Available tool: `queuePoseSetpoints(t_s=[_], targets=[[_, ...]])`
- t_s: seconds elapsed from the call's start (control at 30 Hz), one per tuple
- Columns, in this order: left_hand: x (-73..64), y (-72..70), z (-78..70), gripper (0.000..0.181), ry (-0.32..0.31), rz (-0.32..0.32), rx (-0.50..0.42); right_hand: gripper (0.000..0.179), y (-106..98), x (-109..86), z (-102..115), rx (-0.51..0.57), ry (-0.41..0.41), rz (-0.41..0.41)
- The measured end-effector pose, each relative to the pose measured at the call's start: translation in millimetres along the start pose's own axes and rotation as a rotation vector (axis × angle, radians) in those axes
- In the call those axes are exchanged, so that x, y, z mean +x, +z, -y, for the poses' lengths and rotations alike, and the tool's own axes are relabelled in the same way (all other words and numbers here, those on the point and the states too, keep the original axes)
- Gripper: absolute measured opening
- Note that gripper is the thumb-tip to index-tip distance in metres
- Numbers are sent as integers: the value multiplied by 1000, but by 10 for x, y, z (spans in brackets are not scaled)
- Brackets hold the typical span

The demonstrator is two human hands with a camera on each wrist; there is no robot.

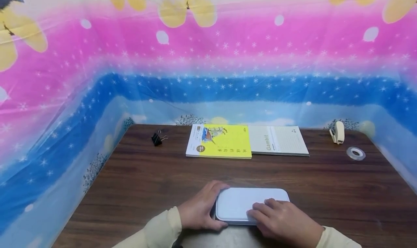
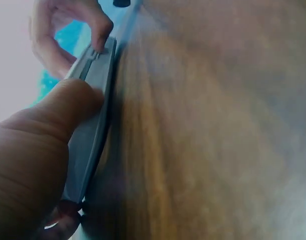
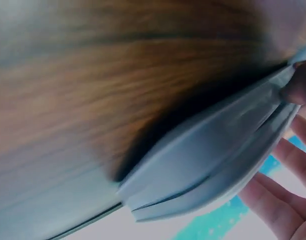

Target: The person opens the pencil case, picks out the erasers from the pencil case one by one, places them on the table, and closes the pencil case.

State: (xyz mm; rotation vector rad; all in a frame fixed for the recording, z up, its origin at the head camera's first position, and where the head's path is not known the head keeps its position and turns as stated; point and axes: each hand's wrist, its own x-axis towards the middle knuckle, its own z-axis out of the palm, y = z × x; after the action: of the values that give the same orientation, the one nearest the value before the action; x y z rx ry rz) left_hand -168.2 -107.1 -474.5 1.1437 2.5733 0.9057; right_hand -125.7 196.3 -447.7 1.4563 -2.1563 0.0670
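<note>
A white case [image 1: 239, 202] with rounded corners lies flat on the near part of the table. My left hand [image 1: 199, 207] grips its left end, fingers at the far corner and thumb at the near one. My right hand [image 1: 285, 219] is at the near right side, fingertips on the lid. Along the case's side [image 3: 212, 145] a seam shows in the right wrist view, with the right thumb [image 3: 298, 87] against it. The left wrist view shows the left thumb [image 2: 68, 105] on the side wall and the other hand's digit at a small catch.
Toward the back of the dark wooden table [image 1: 156, 179] lie a yellow book [image 1: 228, 141], a pale notebook [image 1: 283, 141] and a black binder clip [image 1: 157, 139]. A cream stapler [image 1: 339, 132] and a tape roll [image 1: 349, 154] are at the far right. Patterned cloth [image 1: 211, 88] surrounds the table.
</note>
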Motion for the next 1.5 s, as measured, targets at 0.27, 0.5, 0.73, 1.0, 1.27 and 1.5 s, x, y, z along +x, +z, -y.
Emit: queuePoseSetpoints(t_s=[0.27,0.5,0.73,1.0,1.27,1.5], targets=[[-35,-2,87,111,-114,3,-200,36,-227,-244,-119,64,189,-116],[-74,-19,152,114,-114,-69,-247,42,-354,-448,-216,99,345,-170],[-115,-6,147,108,-172,-93,-358,52,-350,-311,-458,77,475,-212],[-71,17,159,104,-170,-120,-403,25,-246,-132,-917,202,746,-178],[-83,4,170,100,-164,-95,-350,26,112,-293,-1299,811,1177,-67],[-92,10,179,99,-124,-107,-324,40,340,-406,-1426,1150,1305,-94]])
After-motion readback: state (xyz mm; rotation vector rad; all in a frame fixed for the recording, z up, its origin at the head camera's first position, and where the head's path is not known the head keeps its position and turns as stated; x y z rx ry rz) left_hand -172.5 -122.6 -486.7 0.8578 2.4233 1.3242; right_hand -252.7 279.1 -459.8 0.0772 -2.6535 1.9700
